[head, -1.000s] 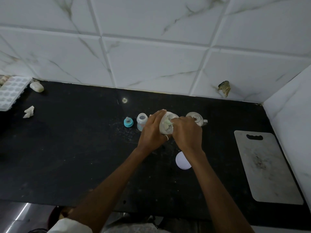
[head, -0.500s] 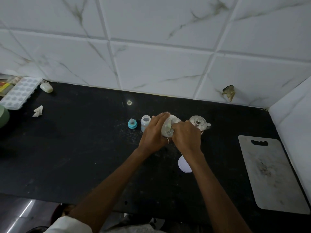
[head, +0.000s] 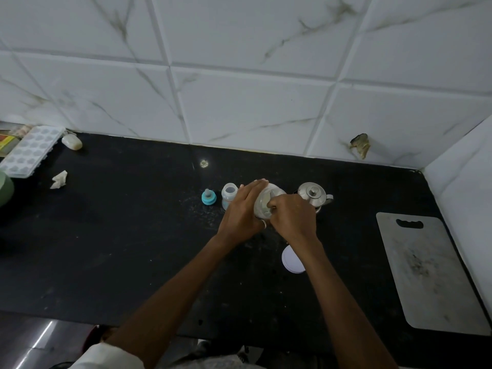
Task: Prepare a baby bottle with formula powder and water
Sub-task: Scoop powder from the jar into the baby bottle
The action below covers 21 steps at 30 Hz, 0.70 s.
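Observation:
A clear jar of pale formula powder (head: 265, 199) stands tilted on the black counter (head: 119, 235). My left hand (head: 243, 211) wraps its left side. My right hand (head: 292, 217) reaches its fingers into the jar's mouth, pinched on something that I cannot make out. Just left of the jar stands a small open baby bottle (head: 229, 195) with a bluish body. Its teal nipple cap (head: 209, 197) sits further left. The jar's white lid (head: 290, 259) lies flat on the counter under my right forearm.
A lidded steel pot (head: 312, 195) stands right behind my right hand. A grey cutting board (head: 426, 270) lies at the right. At the far left are an ice tray (head: 29, 150), a pale soap-like lump (head: 72, 141), a crumpled scrap (head: 59, 179) and a green vessel's edge (head: 5, 187).
My head has shifted, so the scene sits a little lower and to the right. My right fingers have gone deeper into the jar while my left hand keeps hold.

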Tool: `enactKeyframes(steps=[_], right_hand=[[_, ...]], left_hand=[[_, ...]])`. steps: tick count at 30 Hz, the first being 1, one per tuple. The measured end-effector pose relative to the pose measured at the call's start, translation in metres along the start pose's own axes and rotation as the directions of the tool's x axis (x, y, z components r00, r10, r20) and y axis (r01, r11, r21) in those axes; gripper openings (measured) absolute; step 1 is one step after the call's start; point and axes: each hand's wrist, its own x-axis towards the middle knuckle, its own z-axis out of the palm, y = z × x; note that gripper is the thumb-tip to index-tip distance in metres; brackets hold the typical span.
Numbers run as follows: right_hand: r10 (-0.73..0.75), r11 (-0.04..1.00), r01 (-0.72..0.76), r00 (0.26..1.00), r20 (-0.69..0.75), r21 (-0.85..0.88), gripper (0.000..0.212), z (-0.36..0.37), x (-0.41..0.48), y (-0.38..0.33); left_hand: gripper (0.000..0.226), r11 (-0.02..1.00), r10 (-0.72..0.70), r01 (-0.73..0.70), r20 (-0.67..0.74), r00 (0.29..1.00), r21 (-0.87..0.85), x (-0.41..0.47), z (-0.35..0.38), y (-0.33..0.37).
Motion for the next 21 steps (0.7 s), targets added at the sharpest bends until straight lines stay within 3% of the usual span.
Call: enactKeyframes(steps=[8,13,21], right_hand=[[0.099,0.954,-0.108,0.994,0.044,0.279,0.023,0.007,0.002,0.004],[0.291,0.788,-0.238,0.957,-0.004,0.567,0.016,0.003,0.000,0.007],[0.458,0.551,-0.327,0.887,0.049,0.768,0.012,-0.007,-0.001,0.015]], left_hand=[[0.098,1.000,-0.013,0.013,0.017,1.000,0.003,-0.002,-0.006,-0.004],[0.099,0.998,-0.060,0.060,-0.025,0.998,-0.001,-0.001,-0.010,-0.002],[0.097,0.995,-0.103,0.102,-0.096,0.990,-0.021,0.001,-0.009,0.000]])
